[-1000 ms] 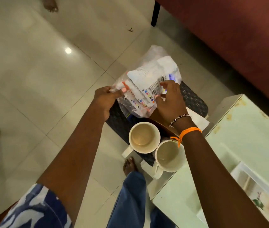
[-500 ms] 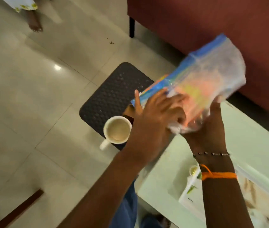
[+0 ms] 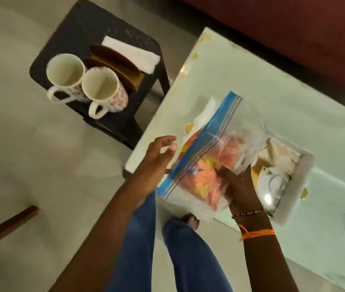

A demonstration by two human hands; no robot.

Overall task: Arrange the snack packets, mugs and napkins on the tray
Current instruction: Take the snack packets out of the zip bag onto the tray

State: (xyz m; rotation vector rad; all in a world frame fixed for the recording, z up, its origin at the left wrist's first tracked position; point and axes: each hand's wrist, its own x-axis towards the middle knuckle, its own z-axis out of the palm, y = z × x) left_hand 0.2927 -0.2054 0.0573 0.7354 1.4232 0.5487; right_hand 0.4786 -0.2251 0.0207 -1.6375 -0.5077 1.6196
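Pale table (image 3: 262, 85), right hand (image 3: 239, 186) gripping zip bag (image 3: 220, 157) angled diagonally, left hand (image 3: 156, 163) spread.

zip bag (image 3: 228, 157): clear crinkled plastic, glossy | mugs (image 3: 87, 85): glazed ceramic, shiny | napkins (image 3: 133, 53): matt white paper | stool (image 3: 95, 24): dark textured plastic, matt | surface (image 3: 293, 114): pale, glossy, reflective | floor (image 3: 19, 157): polished tile at 9 o'clock

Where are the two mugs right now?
Both mugs stand side by side on the dark stool at upper left of the head view, beside the brown holder, left of the white table.
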